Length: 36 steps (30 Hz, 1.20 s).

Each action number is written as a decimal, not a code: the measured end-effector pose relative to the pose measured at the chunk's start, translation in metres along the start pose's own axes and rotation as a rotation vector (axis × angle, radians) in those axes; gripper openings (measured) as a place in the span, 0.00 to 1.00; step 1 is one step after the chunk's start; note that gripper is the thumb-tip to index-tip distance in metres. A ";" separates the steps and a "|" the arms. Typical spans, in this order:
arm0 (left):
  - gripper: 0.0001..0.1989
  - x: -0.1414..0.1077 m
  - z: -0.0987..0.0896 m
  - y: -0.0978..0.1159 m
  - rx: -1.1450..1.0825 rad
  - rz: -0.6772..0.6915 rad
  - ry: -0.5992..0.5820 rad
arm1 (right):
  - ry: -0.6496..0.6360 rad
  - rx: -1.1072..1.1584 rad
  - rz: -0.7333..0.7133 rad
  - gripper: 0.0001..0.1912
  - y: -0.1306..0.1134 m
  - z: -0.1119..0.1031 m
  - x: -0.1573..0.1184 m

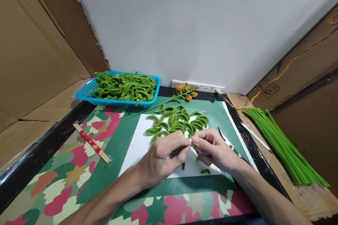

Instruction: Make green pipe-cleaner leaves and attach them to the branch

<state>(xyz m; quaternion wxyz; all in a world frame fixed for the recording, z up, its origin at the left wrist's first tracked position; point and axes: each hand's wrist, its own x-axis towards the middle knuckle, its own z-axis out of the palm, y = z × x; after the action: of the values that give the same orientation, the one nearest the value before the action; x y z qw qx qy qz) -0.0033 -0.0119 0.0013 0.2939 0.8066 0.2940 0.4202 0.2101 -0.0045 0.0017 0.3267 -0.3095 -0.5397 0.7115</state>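
Note:
My left hand has its fingers closed round a green pipe cleaner, mostly hidden by the fingers. The fingertips of my right hand pinch the same pipe cleaner's end, close against the left fingertips. Both hands are over a white sheet of paper. Just beyond them lies a loose pile of bent, looped green pipe cleaner pieces. A short green piece rests near the sheet's front edge. Beside my right hand lie scissors, partly covered by that hand and wrist.
A blue basket full of looped green pieces stands at the back left. Nearby lies a green stem with orange blossoms. Paper-wrapped chopsticks are at left. Straight green pipe cleaners lie at right, beside a white strip. Cardboard walls flank the table.

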 end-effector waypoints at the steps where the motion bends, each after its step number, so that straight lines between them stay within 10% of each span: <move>1: 0.08 -0.001 0.001 -0.002 0.044 0.039 0.013 | 0.001 0.059 0.014 0.28 0.001 0.000 0.001; 8: 0.12 -0.008 -0.001 -0.019 0.400 0.333 -0.068 | -0.007 0.283 0.133 0.27 0.003 0.008 0.005; 12: 0.07 -0.004 0.001 -0.010 0.183 0.005 -0.017 | 0.127 -0.069 -0.058 0.26 0.005 0.006 0.003; 16: 0.08 0.002 -0.001 0.001 -0.169 -0.377 -0.022 | 0.193 -0.890 -0.562 0.12 0.003 -0.005 -0.002; 21: 0.11 0.000 -0.002 0.004 -0.400 -0.506 -0.110 | 0.217 -1.352 -0.948 0.10 0.005 -0.014 -0.002; 24: 0.07 -0.001 -0.002 0.002 -0.284 -0.367 -0.114 | 0.252 -1.051 -0.831 0.13 0.005 -0.007 -0.003; 31: 0.09 0.003 -0.010 -0.014 0.653 0.596 -0.080 | 0.101 0.087 0.111 0.25 0.003 0.008 0.002; 36: 0.06 0.000 -0.003 -0.009 0.374 0.259 0.032 | 0.248 -0.373 -0.247 0.16 0.004 0.003 0.000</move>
<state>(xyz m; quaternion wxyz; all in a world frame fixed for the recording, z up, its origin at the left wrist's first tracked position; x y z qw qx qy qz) -0.0081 -0.0048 -0.0035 0.0783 0.8712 0.2655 0.4054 0.2069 -0.0072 -0.0015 0.4121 -0.3809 -0.6512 0.5109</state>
